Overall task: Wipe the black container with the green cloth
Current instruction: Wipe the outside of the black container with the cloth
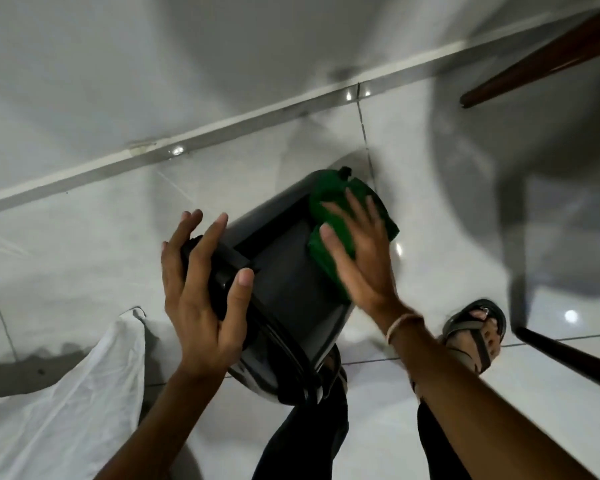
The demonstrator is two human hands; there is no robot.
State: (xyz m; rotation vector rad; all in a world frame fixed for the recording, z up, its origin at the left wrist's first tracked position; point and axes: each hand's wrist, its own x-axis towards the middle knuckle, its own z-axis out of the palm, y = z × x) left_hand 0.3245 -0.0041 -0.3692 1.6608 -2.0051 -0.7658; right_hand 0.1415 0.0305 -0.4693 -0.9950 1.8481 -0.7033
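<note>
At the bottom edge, 2 bare forearms reach forward above dark trouser legs. To the left lies a white sheet (59,393) on the tiled floor (84,244). The left hand (201,299) clasps the near rim end of the black container (284,282), its grip curled around the edge with the thumb on the side wall and the fingers wrapped over the rim. The container is tilted, held above the floor between the hands, its base pointing away toward the wall. The right hand (357,251), a pale band at its wrist, lies flat with fingers spread, pressing the green cloth (333,216) against the container's far end. A sandalled foot (475,334) stands to the right. Beyond, a skirting strip meets the grey wall, and a brown wooden leg (541,60) crosses the upper right corner.
</note>
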